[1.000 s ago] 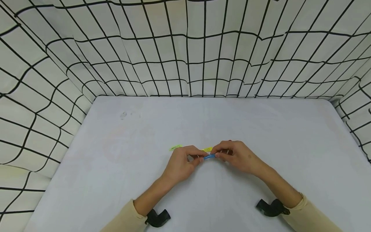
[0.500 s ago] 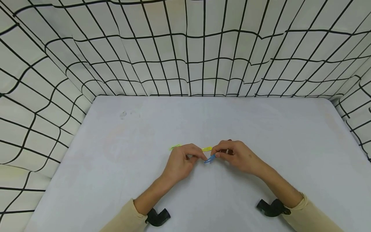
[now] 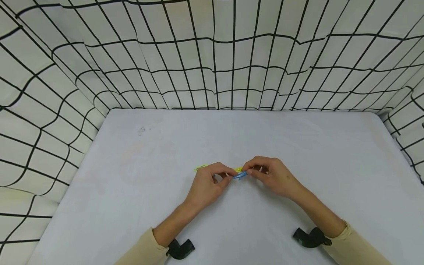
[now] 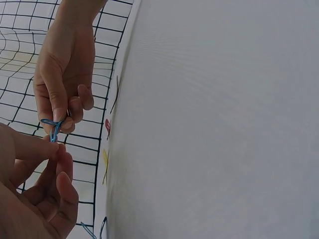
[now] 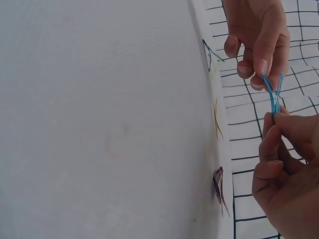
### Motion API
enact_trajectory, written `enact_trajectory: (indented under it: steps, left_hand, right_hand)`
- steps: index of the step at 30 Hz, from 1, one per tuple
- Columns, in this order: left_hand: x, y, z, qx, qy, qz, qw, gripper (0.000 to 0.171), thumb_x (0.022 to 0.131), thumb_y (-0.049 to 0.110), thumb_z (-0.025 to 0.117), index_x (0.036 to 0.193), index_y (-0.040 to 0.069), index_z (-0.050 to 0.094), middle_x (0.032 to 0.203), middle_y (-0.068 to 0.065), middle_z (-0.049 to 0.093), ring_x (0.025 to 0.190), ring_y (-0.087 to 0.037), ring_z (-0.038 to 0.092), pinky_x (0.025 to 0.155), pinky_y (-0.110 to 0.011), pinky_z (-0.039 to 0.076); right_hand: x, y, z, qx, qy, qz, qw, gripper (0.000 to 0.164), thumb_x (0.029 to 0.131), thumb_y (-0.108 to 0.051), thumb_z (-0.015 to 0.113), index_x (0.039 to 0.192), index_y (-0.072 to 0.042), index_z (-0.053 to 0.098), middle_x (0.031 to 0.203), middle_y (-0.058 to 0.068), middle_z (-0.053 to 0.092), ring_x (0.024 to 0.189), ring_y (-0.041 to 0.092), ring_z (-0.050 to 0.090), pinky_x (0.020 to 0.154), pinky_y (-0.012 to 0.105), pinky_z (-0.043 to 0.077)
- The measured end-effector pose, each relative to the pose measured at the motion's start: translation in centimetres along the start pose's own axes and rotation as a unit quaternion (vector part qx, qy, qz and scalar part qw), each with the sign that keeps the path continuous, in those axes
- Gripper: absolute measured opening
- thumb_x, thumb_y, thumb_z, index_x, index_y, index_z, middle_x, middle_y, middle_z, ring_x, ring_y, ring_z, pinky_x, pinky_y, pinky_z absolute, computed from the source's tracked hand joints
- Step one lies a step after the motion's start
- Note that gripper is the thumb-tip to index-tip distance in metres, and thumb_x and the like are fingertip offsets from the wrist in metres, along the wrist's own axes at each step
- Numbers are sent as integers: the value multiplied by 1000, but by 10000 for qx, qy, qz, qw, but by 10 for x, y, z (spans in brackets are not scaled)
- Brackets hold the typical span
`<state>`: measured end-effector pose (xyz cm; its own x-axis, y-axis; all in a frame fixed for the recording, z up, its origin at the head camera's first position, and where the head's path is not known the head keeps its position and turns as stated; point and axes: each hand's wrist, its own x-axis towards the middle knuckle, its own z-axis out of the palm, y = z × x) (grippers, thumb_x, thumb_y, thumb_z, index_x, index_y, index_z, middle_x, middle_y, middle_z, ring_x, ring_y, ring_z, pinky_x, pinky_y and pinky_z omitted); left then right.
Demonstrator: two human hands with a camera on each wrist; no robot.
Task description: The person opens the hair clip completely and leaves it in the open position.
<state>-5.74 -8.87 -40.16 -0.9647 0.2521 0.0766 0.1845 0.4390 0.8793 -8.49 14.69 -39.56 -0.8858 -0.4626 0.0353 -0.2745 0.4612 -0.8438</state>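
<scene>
A blue snap hair clip is held between both hands above the white table, its parts splayed apart in the wrist views. My left hand pinches one end between thumb and index finger. The other end of the clip is pinched by my right hand. Just behind the hands lie a yellow hair clip and a green one, partly covered by the left hand. A reddish dark clip shows in the right wrist view; in the head view the right hand hides it.
The white table extends around the hands, with faint grey marks at its far left. Black netting over white cloth rises behind and at both sides. A black curved device sits at the left wrist, another at the right.
The blue clip's left end, hanging lower half a second ago, has risen, and the left thumb and index finger have come together on it. The right hand has shifted slightly up and away.
</scene>
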Motion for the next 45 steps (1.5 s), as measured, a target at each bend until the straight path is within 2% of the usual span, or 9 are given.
enact_trajectory:
  steps: [10,22,29,34,42,45]
  left_hand:
    - [-1,2,0,8,4,-124,9999,22,91,5,77,102,24,81,95,8,76,87,-9,64,67,-21,47]
    - [-2,4,3,452,190,261,9985,21,84,12,86,101,23,80,89,12,71,77,-3,63,63,-21,48]
    - [-2,3,4,594,360,456,9965,18,86,10,85,96,23,81,87,13,72,77,-2,63,62,-21,48]
    - [-2,2,5,704,387,559,9952,19,85,8,86,95,23,81,87,13,72,76,-3,63,61,-20,48]
    - [-4,1,5,1212,523,818,9879,21,82,7,88,94,22,80,87,11,75,74,-5,66,64,-18,50]
    - [-5,1,6,1369,575,885,9849,22,81,6,88,94,22,80,87,11,75,73,-5,65,64,-18,50]
  right_hand:
    - [0,4,2,172,45,110,9998,17,98,-8,71,107,-22,78,101,-5,77,86,12,62,74,24,52]
    - [-1,4,4,295,15,-33,9996,14,98,-11,72,107,-21,77,99,-4,76,84,11,63,73,24,53]
    - [-1,3,6,350,-14,-14,9994,13,98,-13,73,106,-22,77,99,-4,76,85,10,65,74,24,53]
    - [-2,3,7,402,19,-23,9992,12,97,-12,74,106,-20,77,97,1,77,81,10,64,72,24,53]
    - [-2,5,9,814,-102,100,9966,10,97,-12,73,105,-18,77,94,9,75,74,26,62,62,24,50]
    - [-2,5,9,864,-128,155,9961,9,97,-13,73,105,-17,77,96,10,75,75,28,63,61,24,50]
